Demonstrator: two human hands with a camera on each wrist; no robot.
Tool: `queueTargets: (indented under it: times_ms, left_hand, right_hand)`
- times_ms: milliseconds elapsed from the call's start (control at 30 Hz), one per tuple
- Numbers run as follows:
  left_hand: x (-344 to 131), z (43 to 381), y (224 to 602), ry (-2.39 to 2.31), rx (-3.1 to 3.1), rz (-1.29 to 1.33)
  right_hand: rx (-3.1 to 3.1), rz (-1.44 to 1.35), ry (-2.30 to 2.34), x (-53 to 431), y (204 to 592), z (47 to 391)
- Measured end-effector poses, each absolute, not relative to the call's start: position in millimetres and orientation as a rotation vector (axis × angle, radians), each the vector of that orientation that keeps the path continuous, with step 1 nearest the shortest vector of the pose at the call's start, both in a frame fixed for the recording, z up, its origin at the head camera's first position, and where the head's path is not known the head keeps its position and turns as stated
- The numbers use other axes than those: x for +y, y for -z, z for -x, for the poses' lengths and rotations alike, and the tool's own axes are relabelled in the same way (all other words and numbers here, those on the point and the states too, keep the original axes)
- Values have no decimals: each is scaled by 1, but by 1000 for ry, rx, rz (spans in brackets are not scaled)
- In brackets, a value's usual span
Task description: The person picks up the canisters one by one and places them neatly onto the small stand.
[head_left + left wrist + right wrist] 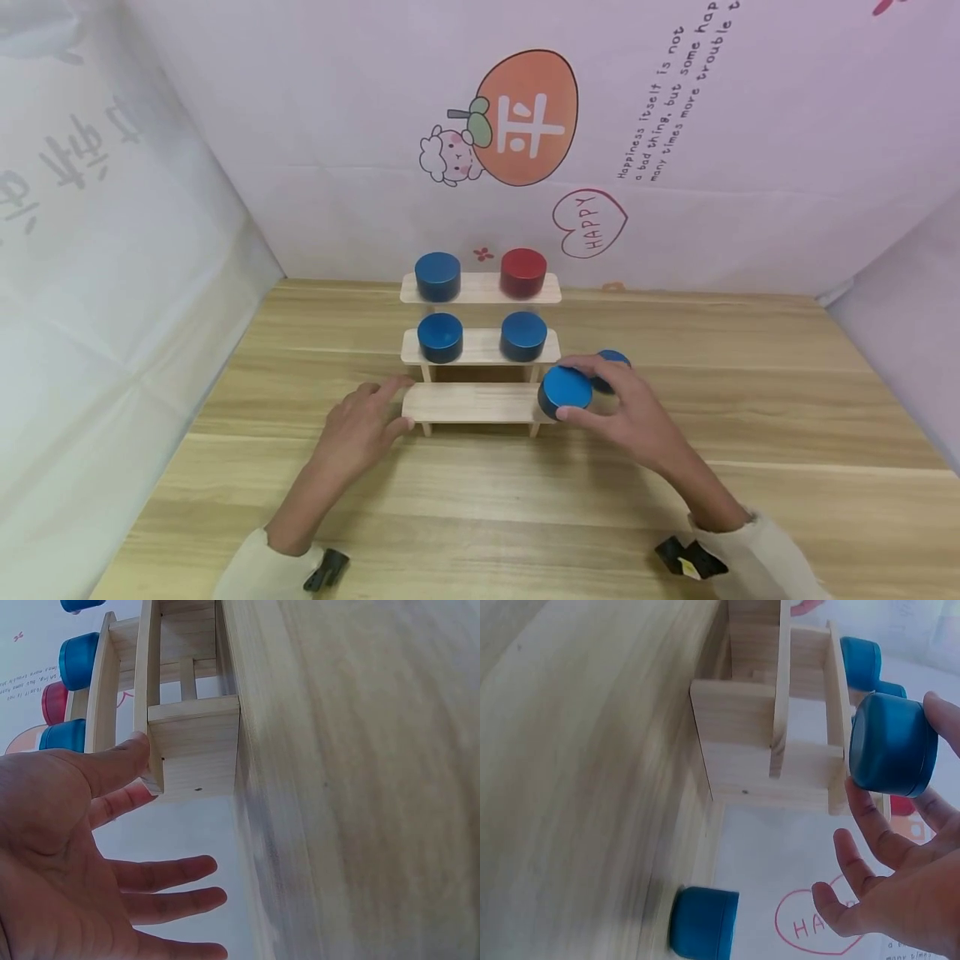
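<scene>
A wooden three-step rack [471,403] stands on the table. Its top step bears a blue round tin [438,277] at left and a red round tin [523,274] at right. On the middle step sit two more blue tins, one at left [440,338] and one at right [523,337]. My right hand [637,417] pinches a blue tin [894,745] between thumb and fingers, held above the bottom step's right end. My left hand [357,433] touches the bottom step's left end with thumb and index finger, the other fingers extended in the left wrist view.
Another blue tin [703,922] stands on the wooden table [480,517] right of the rack, partly behind my right hand in the head view. A white printed cloth [337,167] hangs behind the table and along its sides.
</scene>
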State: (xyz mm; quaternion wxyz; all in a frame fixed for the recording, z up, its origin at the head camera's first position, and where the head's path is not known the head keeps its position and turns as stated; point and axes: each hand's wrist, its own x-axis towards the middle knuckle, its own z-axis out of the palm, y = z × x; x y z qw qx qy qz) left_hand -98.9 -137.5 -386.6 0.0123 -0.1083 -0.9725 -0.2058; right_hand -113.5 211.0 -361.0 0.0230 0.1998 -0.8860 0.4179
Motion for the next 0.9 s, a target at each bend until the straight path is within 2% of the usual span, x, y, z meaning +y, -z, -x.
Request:
queueTargets:
  times_ms: [900]
  left_hand:
    - [-137,96,384,653,-3031,324]
  right_hand:
    - [-2779,-649,-1380,151,369,102]
